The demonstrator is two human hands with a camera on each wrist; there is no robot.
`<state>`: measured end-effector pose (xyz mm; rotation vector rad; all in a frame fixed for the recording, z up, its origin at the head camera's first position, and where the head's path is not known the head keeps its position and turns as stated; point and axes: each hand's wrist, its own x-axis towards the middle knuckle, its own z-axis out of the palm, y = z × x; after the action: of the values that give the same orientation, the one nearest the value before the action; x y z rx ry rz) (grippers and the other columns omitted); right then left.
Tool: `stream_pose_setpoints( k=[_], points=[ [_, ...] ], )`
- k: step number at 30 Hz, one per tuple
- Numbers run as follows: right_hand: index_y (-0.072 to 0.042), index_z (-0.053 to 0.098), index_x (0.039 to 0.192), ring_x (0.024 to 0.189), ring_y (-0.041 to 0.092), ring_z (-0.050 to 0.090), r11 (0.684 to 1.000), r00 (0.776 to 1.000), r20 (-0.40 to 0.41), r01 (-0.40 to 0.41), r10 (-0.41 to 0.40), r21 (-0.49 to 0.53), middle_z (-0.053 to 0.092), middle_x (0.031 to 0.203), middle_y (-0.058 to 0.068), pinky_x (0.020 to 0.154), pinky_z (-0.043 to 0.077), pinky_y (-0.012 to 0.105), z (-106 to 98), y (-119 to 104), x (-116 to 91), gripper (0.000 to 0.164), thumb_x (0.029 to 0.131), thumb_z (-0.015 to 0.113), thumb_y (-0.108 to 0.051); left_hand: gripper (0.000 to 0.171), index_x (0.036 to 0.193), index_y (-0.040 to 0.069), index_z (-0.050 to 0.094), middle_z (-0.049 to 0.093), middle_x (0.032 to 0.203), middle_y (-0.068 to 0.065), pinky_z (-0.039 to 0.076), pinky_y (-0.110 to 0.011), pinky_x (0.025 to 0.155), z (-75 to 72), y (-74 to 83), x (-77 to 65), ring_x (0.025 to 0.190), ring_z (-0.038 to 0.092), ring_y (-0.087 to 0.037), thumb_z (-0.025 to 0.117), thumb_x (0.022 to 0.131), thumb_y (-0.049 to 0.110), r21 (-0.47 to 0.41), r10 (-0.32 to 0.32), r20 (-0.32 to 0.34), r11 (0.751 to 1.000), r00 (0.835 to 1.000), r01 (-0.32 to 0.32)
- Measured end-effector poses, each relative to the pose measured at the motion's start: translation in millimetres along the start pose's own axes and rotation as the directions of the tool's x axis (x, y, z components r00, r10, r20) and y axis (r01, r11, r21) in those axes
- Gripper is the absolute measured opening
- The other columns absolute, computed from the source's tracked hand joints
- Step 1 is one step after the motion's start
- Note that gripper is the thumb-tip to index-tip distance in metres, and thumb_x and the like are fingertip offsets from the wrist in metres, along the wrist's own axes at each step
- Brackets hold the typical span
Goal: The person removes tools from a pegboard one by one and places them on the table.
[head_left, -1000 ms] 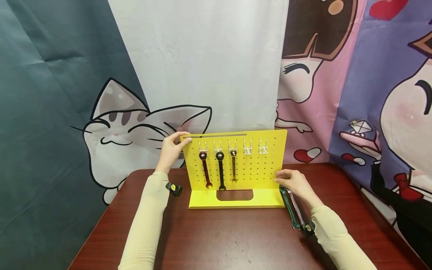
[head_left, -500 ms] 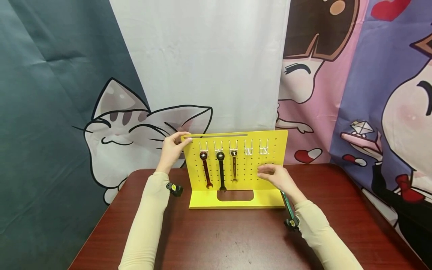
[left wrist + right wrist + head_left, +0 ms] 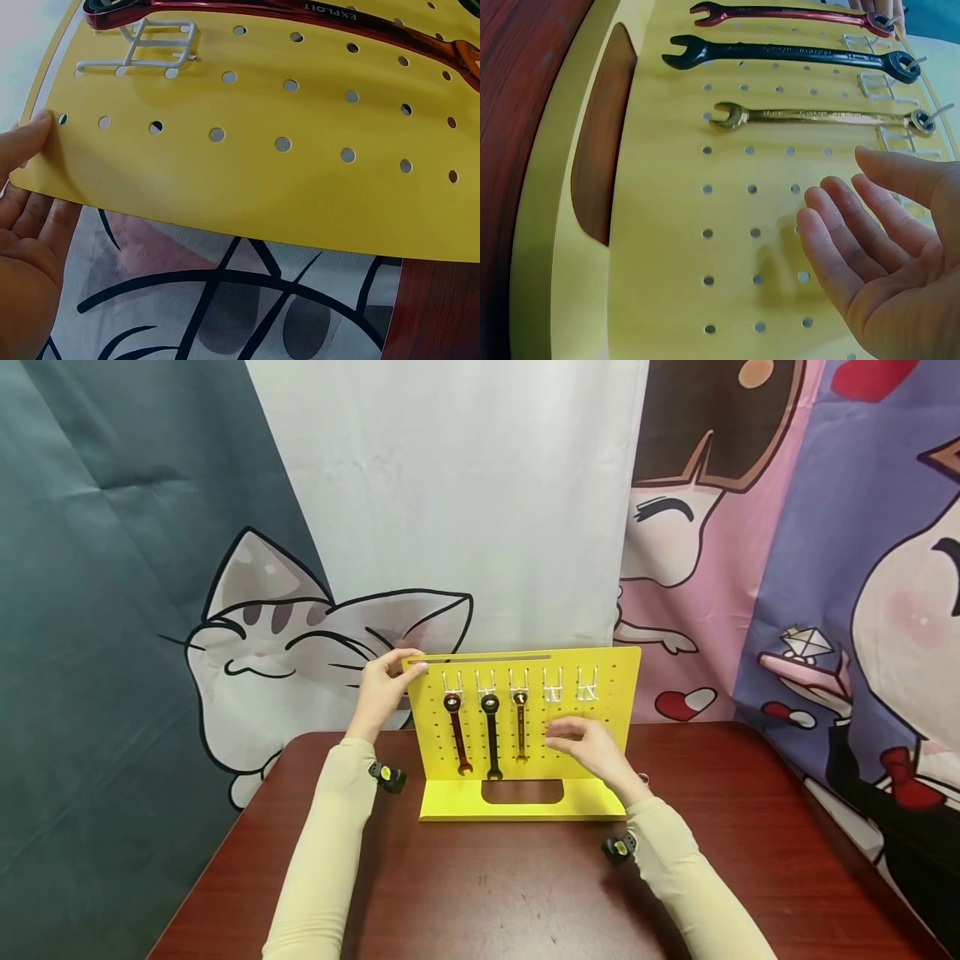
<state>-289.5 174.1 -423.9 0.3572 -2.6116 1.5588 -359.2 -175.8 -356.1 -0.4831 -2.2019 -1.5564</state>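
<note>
A yellow pegboard stand [image 3: 600, 727] is upright on the table. My left hand [image 3: 381, 689] pinches its upper left corner, thumb on the front face, as the left wrist view shows too. From white wire hooks hang a red wrench [image 3: 458, 739], a black wrench [image 3: 492, 739] and a gold wrench [image 3: 521, 727]; two more hooks [image 3: 587, 687] to the right carry nothing. My right hand [image 3: 592, 750] hovers before the board, right of the gold wrench, fingers loosely bent and holding nothing. In the right wrist view the gold wrench [image 3: 817, 116] lies just beyond the thumb.
On the red-brown table [image 3: 480, 877], a small metal ring end [image 3: 643, 778] peeks out beside the right forearm, which hides whatever lies behind it. A printed curtain [image 3: 480, 485] hangs behind the table.
My right hand has moved left across the board, from its right edge to near the gold wrench. Its arm now covers the green and silver wrenches on the table. My left hand keeps its grip.
</note>
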Motion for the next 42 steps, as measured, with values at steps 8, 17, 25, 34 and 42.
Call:
stream_pose_setpoints(
  k=[8, 17, 25, 34, 42],
  points=[
    [-0.007, 0.071, 0.122, 0.103, 0.023, 0.068, 1.0, 1.0, 0.024, -0.008, 0.007, 0.027, 0.073, 0.116, 0.008, 0.088, 0.053, 0.04, 15.4, -1.1, 6.9, 0.033, 0.092, 0.076, -0.021, 0.03, 0.116, 0.006, 0.073, 0.073, 0.1, -0.017, 0.053, -0.034, 0.073, -2.6, 15.2, -5.5, 0.085, 0.067, -0.032, 0.076, 0.093, 0.024, -0.006, -0.02, 0.016, 1.0, 1.0, 0.02],
    [-0.012, 0.069, 0.126, 0.11, 0.024, 0.065, 0.994, 0.999, 0.051, -0.007, 0.001, 0.11, 0.071, 0.121, 0.005, 0.096, 0.05, 0.045, 27.2, -2.8, 10.0, 0.04, 0.092, 0.077, -0.029, 0.027, 0.117, 0.0, 0.071, 0.072, 0.102, -0.023, 0.053, -0.042, 0.076, -5.0, 37.1, -12.3, 0.09, 0.066, -0.042, 0.073, 0.095, 0.015, -0.013, -0.045, 0.038, 0.999, 0.998, 0.046],
    [-0.009, 0.065, 0.132, 0.116, 0.027, 0.062, 0.988, 0.999, 0.021, -0.029, 0.027, 0.149, 0.068, 0.126, 0.008, 0.099, 0.048, 0.046, 35.6, -3.4, 12.6, 0.049, 0.091, 0.076, -0.035, 0.027, 0.117, 0.0, 0.071, 0.072, 0.102, -0.023, 0.053, -0.034, 0.073, -2.1, 37.2, -10.4, 0.089, 0.065, -0.044, 0.073, 0.094, 0.014, -0.02, -0.038, 0.04, 0.999, 0.998, 0.039],
    [-0.004, 0.067, 0.128, 0.112, 0.027, 0.065, 0.993, 1.0, -0.024, -0.002, 0.005, 0.122, 0.069, 0.123, 0.012, 0.097, 0.05, 0.044, 47.7, -6.7, 12.9, 0.043, 0.094, 0.074, -0.029, 0.027, 0.118, 0.0, 0.071, 0.072, 0.101, -0.022, 0.054, -0.048, 0.077, -2.8, 38.3, -10.3, 0.088, 0.065, -0.043, 0.073, 0.095, 0.013, -0.016, -0.034, 0.033, 0.999, 0.999, 0.035],
    [0.0, 0.068, 0.121, 0.099, 0.026, 0.069, 0.965, 1.0, -0.014, -0.012, 0.017, 0.263, 0.072, 0.113, 0.014, 0.084, 0.057, 0.032, 55.6, -7.3, 11.4, 0.035, 0.094, 0.074, -0.022, 0.027, 0.118, 0.001, 0.071, 0.072, 0.099, -0.022, 0.052, -0.032, 0.07, -2.8, 34.5, -10.5, 0.086, 0.064, -0.041, 0.073, 0.095, 0.015, -0.018, -0.037, 0.033, 0.999, 0.999, 0.038]
  ],
)
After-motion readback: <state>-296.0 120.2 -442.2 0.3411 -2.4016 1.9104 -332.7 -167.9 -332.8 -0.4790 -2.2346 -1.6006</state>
